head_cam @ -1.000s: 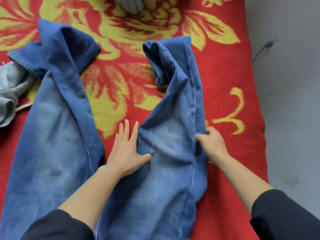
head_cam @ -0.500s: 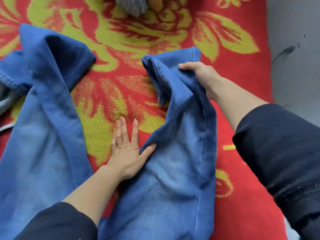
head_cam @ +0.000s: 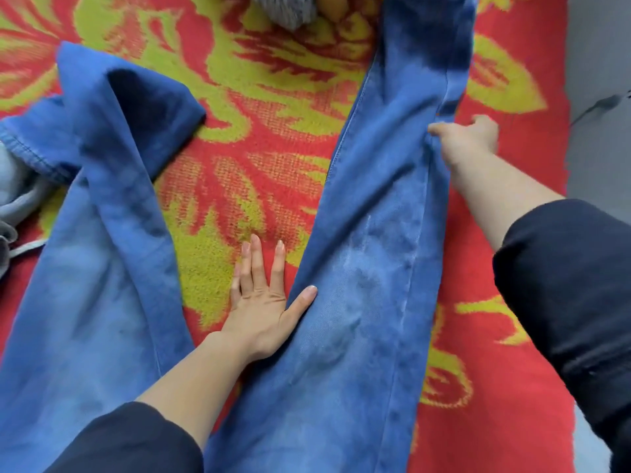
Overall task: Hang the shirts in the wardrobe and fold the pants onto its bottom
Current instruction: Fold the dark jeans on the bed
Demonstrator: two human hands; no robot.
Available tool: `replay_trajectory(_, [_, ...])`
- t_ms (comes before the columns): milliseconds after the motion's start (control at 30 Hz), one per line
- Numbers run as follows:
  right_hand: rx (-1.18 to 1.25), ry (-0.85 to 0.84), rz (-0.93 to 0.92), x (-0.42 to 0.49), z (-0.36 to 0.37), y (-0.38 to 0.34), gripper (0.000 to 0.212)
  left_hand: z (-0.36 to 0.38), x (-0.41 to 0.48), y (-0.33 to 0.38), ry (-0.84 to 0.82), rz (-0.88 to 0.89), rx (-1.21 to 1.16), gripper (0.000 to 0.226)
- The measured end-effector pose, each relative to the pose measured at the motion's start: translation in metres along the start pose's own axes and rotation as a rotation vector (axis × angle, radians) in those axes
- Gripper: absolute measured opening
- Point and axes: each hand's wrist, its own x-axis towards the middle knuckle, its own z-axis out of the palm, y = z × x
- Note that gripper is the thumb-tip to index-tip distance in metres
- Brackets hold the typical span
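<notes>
Red-and-yellow floral blanket (head_cam: 273, 186) carries the jeans (head_cam: 358, 302), legs splayed apart. Left grip (head_cam: 263, 308) lies flat, fingers straight, thumb on the right leg's inner edge. Right grip (head_cam: 464, 141) looks pinched on the outer seam, though it's blurred. Risk: the other leg's end is doubled over, so folding now likely traps that bunch.

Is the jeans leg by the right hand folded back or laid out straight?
Straight. The leg runs unfolded up past the picture's top, with no fold-back in view; the right hand grips its outer edge.
</notes>
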Motion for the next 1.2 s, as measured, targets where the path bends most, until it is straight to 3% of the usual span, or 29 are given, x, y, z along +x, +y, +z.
replay_trajectory(67, [-0.197, 0.09, -0.124, -0.024, 0.013, 0.025, 0.075, 0.002, 0.001, -0.002, 0.029, 0.009, 0.016, 0.081])
replay_trajectory(133, [-0.324, 0.131, -0.388, -0.057, 0.029, 0.046, 0.074, 0.005, 0.002, -0.004, 0.059, 0.031, 0.038, 0.08])
replay_trajectory(233, [-0.592, -0.015, -0.697, -0.101, 0.047, 0.077, 0.06, 0.012, 0.006, -0.008, 0.065, 0.055, 0.06, 0.084])
replay_trajectory(333, [-0.743, -0.114, -0.74, -0.129, 0.051, 0.098, 0.057, 0.015, 0.009, -0.009, 0.028, 0.05, 0.035, 0.086])
replay_trajectory(467, [-0.627, -0.223, -0.651, -0.156, 0.054, 0.08, 0.061, -0.013, -0.001, -0.014, -0.029, 0.13, -0.123, 0.087])
replay_trajectory(567, [-0.467, -0.231, -0.674, -0.191, 0.072, 0.049, 0.055, -0.052, -0.029, -0.05, 0.418, 0.221, -0.267, 0.057])
replay_trajectory(633, [-0.384, -0.216, -0.704, -0.218, 0.093, 0.032, 0.045, -0.077, -0.046, -0.093, 0.727, 0.049, -0.219, 0.047])
replay_trajectory(700, [-0.291, -0.289, -0.726, -0.25, 0.119, 0.015, 0.039, -0.099, -0.056, -0.134, 0.806, -0.174, -0.209, 0.048])
replay_trajectory(767, [-0.187, -0.465, -0.726, -0.284, 0.148, 0.003, 0.049, -0.113, -0.059, -0.164, 0.688, -0.309, -0.197, 0.051])
replay_trajectory(867, [-0.272, -0.622, -0.753, -0.314, 0.182, -0.005, 0.08, -0.125, -0.061, -0.183, 0.444, -0.211, -0.32, 0.035])
replay_trajectory(933, [-0.317, -0.527, -0.75, -0.315, 0.186, -0.011, 0.057, -0.135, -0.065, -0.185, 0.282, -0.084, -0.512, 0.02])
replay_trajectory(1000, [-0.223, -0.481, -0.561, -0.306, 0.178, -0.014, 0.02, -0.145, -0.072, -0.187, 0.045, -0.008, -0.728, 0.021])
replay_trajectory(1067, [-0.178, -0.713, -0.28, -0.301, 0.159, -0.012, 0.012, -0.155, -0.082, -0.192, -0.262, 0.043, -0.711, 0.009])
replay_trajectory(1133, [-0.398, -1.101, -0.008, -0.3, 0.138, -0.008, 0.015, -0.163, -0.091, -0.198, -0.639, 0.049, -0.504, 0.009])
replay_trajectory(1167, [-0.496, -1.208, 0.043, -0.297, 0.131, -0.008, 0.018, -0.163, -0.094, -0.202, -0.796, 0.021, -0.418, 0.014])
replay_trajectory(1200, [-0.532, -1.194, 0.032, -0.292, 0.129, -0.012, 0.018, -0.163, -0.095, -0.204, -0.868, -0.032, -0.376, 0.016])
